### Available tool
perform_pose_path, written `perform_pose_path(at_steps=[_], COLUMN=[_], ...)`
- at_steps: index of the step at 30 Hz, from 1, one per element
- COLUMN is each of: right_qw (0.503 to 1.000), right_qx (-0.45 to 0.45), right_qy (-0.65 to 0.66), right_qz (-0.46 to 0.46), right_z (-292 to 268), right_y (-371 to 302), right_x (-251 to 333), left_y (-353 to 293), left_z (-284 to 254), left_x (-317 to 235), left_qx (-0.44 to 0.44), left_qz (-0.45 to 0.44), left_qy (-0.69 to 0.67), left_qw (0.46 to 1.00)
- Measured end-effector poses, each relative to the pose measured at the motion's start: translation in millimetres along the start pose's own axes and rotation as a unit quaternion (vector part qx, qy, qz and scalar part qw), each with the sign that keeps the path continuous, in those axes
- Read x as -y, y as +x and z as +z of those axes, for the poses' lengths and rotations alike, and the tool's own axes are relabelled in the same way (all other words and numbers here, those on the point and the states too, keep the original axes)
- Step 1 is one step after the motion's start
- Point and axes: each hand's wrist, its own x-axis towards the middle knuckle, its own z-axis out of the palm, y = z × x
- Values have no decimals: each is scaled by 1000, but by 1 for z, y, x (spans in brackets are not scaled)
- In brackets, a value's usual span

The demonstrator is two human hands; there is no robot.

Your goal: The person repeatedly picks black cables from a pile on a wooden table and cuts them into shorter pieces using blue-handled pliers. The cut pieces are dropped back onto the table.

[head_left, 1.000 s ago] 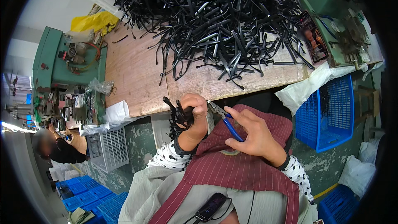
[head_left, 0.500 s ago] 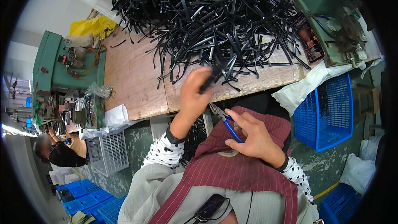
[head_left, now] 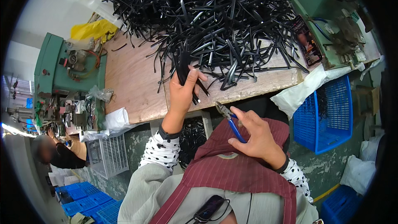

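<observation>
A small bunch of black eyeglass temples (head_left: 181,66) stands up from my left hand (head_left: 180,95), whose fingers are closed around it over the table's front edge. Their lower ends poke out beneath the palm. My right hand (head_left: 261,139) holds blue-handled pliers (head_left: 236,130) above the apron on my lap, the metal jaws pointing up and left toward the table edge. The pliers are apart from the bunch. Just beyond both hands, a large heap of similar black temples (head_left: 211,20) covers much of the wooden table (head_left: 132,74).
Green machines (head_left: 52,58) flank the table. A yellow bag (head_left: 93,29) lies at the back left. Below right is a blue crate (head_left: 323,120); at lower left stands a white crate (head_left: 108,153). Another person (head_left: 66,153) sits far left. A crate with black pieces (head_left: 192,137) is under the table.
My left hand has moved left and turned, so the bunch now stands more upright above it. The right hand with the pliers has shifted slightly right, its fingers a little differently placed.
</observation>
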Motion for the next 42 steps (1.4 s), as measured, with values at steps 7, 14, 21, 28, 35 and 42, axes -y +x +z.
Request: perform_pose_path(at_steps=[7, 14, 21, 28, 35, 42], right_qw=[988, 979, 979, 993, 999, 996], right_qx=[-43, -37, -33, -16, 36, 64], right_qy=[-130, -174, -169, -107, 22, 39], right_qz=[-65, -97, -110, -52, 9, 54], right_z=[2, 3, 4, 8, 9, 11], right_y=[5, 7, 8, 1, 2, -2], right_x=[6, 9, 11, 0, 0, -3], left_y=[-12, -9, -9, -34, -60, -54], left_z=[-9, -10, -16, 6, 19, 21], left_x=[1, -1, 4, -10, -7, -18], left_qx=[87, 168, 210, 30, -43, -122], left_qz=[-160, -192, -186, 25, 287, 46], left_qy=[-310, -442, -458, -282, 0, -157], left_qw=[933, 860, 844, 959, 957, 979])
